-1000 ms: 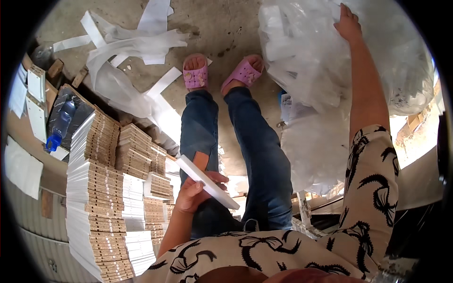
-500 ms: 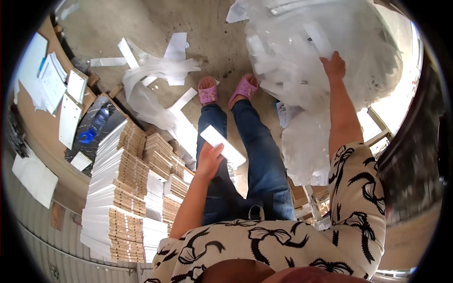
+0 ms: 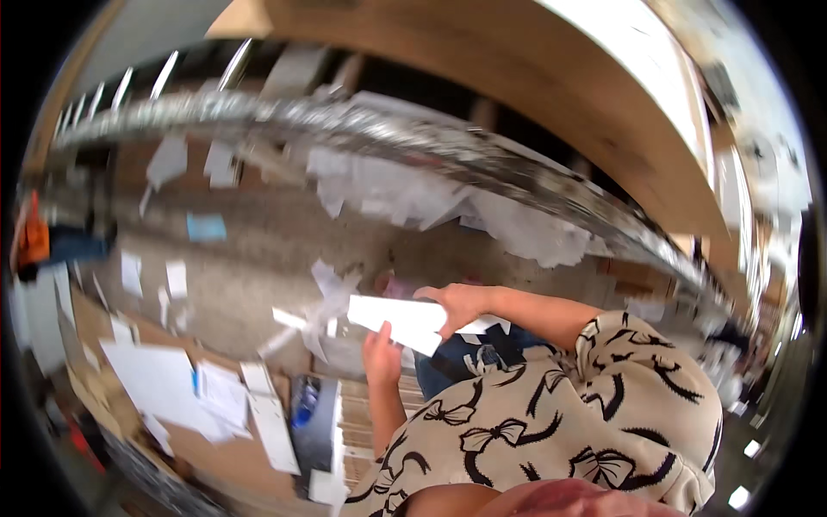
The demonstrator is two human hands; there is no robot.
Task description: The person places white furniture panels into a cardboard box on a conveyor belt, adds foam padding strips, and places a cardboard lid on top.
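Note:
In front of my waist, two flat white strips meet at an angle. The upper white strip (image 3: pixel 376 308) reaches left from my right hand (image 3: pixel 463 308), whose fingers are closed on its right end. My left hand (image 3: pixel 382 358) pinches the lower white strip (image 3: pixel 415 337) near its left end, with the fingertips against its face. The strips overlap, so where one stops and the other starts is partly hidden. A further white piece shows under my right wrist, but I cannot tell whether it is held.
A cardboard-topped bench with a large white board (image 3: pixel 155 379), papers (image 3: pixel 222 396) and a blue bottle (image 3: pixel 304 403) curves along the lower left. Crumpled clear plastic (image 3: pixel 332 314) lies on the floor. A silvery wrapped rail (image 3: pixel 345 125) crosses the far side. Stacked boards (image 3: pixel 355 418) stand beside my left arm.
My view has swung round and blurred. My right hand has come from the big plastic bag to in front of my body, now with a white strip, beside the one in my left hand.

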